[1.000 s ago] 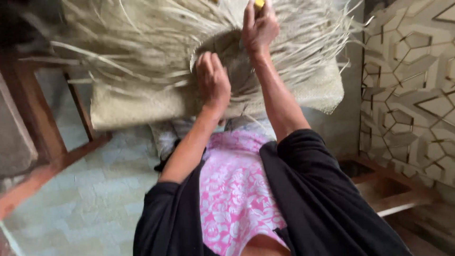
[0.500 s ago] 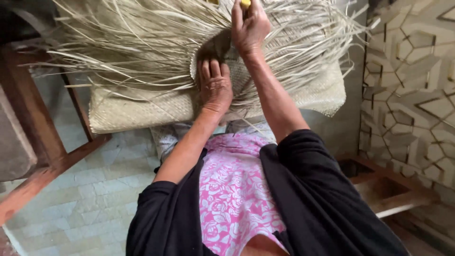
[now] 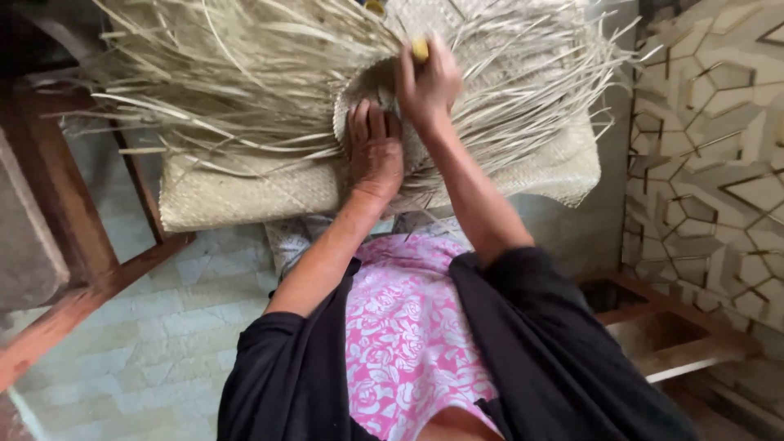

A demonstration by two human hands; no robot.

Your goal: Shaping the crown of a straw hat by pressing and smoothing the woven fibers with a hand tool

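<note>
Your right hand (image 3: 429, 82) has dropped lower on the weave since a moment ago, closing in on your left hand (image 3: 376, 151). Right hand's clenched around a small yellow tool (image 3: 420, 51). Left hand lies flat, fingers spread, pressing the woven straw piece (image 3: 359, 94), which rests on the stacked mats (image 3: 245, 192) beside the wooden frame (image 3: 98, 269).

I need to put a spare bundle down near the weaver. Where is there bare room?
Bare tiled floor lies between the wooden frame and the person's lap. It is crowded above: loose straw strips cover the woven mat, where the left hand presses and the right hand grips a yellow tool.
</note>
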